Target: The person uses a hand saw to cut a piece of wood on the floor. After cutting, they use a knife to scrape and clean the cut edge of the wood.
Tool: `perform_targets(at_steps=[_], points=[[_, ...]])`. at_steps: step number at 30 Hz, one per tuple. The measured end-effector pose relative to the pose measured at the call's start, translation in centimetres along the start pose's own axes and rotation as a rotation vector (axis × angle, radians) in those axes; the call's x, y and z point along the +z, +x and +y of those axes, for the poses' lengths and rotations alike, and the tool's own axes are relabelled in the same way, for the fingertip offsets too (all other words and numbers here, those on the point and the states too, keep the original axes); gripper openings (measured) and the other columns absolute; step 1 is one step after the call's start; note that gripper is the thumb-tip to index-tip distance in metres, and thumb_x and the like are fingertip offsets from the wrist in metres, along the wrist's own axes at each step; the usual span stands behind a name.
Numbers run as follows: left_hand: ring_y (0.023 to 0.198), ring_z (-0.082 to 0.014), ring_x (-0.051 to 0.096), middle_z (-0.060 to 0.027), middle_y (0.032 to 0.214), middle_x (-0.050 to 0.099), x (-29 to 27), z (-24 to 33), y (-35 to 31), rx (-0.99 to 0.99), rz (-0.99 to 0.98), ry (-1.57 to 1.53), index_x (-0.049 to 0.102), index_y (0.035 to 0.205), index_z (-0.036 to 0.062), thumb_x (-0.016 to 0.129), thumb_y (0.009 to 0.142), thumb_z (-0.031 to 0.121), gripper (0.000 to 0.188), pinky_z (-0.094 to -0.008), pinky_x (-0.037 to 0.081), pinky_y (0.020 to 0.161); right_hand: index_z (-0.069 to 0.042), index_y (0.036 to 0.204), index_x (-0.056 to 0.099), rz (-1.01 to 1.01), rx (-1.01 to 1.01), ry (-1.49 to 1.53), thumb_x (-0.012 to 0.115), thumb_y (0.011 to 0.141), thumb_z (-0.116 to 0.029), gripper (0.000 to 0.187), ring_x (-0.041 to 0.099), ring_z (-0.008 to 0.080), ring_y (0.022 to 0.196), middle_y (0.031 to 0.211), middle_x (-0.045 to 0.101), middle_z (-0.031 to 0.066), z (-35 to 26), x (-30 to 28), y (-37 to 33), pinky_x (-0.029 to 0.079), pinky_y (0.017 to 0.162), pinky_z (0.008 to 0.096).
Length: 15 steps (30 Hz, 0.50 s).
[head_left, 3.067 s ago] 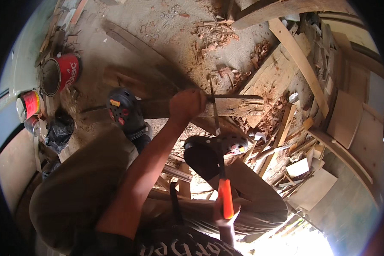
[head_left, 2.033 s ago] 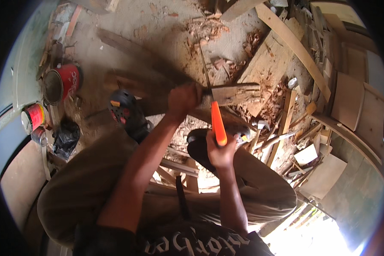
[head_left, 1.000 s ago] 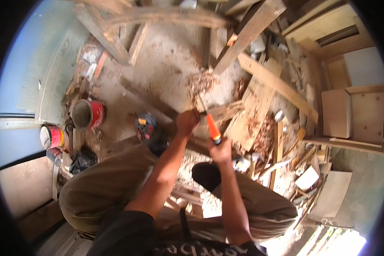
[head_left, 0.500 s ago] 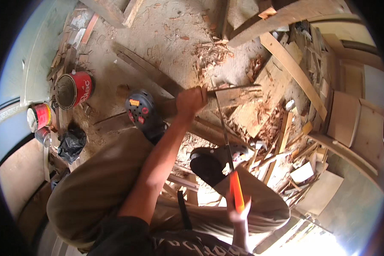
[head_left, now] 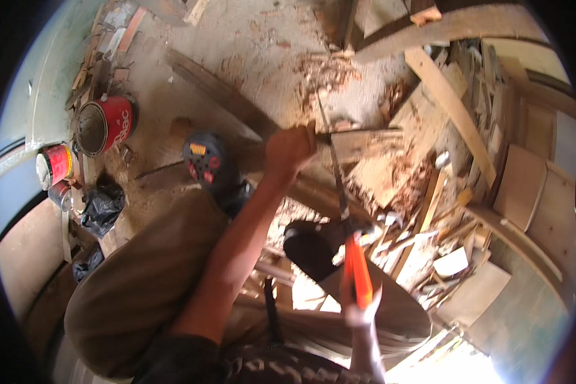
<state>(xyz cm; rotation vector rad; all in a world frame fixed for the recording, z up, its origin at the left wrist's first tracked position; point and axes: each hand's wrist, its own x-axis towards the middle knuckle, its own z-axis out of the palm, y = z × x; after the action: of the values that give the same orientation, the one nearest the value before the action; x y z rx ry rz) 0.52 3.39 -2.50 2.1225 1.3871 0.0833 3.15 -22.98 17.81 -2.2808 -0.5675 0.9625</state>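
My right hand (head_left: 361,308) is closed round the orange handle (head_left: 358,272) of a handsaw. The narrow dark saw blade (head_left: 337,176) runs away from me and crosses a wooden board (head_left: 365,144), touching or very near its edge. Left of the blade, my left hand (head_left: 290,150) is clenched on that board, its fingers wrapped over the edge. A dark clog (head_left: 205,165) with coloured charms is on my left foot, close to the board. The second clog (head_left: 310,246) is under the saw, near the handle. How deep the blade sits in the wood cannot be seen.
A red paint bucket (head_left: 116,123), a smaller red and yellow can (head_left: 57,163) and a black plastic bag (head_left: 102,208) stand at the left. A long plank (head_left: 451,109) and scrap wood (head_left: 422,249) lie at the right. Wood chips (head_left: 326,77) litter the floor.
The orange handle and blade have moved forward, away from me, with my right hand. My left hand stays on the board. The whole view has shifted slightly.
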Motion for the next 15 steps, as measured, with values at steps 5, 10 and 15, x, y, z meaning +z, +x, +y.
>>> perform_targets(at_steps=[5,10,15], points=[[0.063,-0.0426,0.068,-0.0213,0.067,0.068,1.3,0.6,-0.5,0.097,-0.015,-0.121,0.071,0.070,0.0050,0.038,0.104,0.042,0.060,-0.0519,0.056,0.064,0.000,0.073,0.056,0.095,-0.186,0.106,0.067,0.092,-0.008,0.023,0.047,0.0062,0.057,0.061,0.054,-0.0007,-0.9,7.1,11.0,0.038,0.051,0.0285],[0.063,-0.0421,0.068,-0.0213,0.067,0.068,1.2,0.8,-0.1,0.054,-0.017,-0.071,0.071,0.069,0.0051,0.038,0.104,0.042,0.061,-0.0525,0.056,0.064,0.005,0.104,0.069,-0.029,-0.171,-0.009,0.067,0.084,-0.006,0.023,0.071,0.0250,0.085,0.090,0.071,0.0155,2.4,-0.6,-2.3,0.054,0.079,0.0357],[0.063,-0.0420,0.068,-0.0214,0.068,0.068,1.5,1.3,0.3,0.108,0.015,-0.086,0.071,0.069,0.0050,0.038,0.104,0.042,0.061,-0.0527,0.056,0.064,0.003,0.079,0.061,0.094,-0.051,0.119,0.067,0.087,-0.009,0.015,0.049,0.0096,0.058,0.058,0.057,0.0085,-1.4,5.1,11.9,0.044,0.053,0.0330]])
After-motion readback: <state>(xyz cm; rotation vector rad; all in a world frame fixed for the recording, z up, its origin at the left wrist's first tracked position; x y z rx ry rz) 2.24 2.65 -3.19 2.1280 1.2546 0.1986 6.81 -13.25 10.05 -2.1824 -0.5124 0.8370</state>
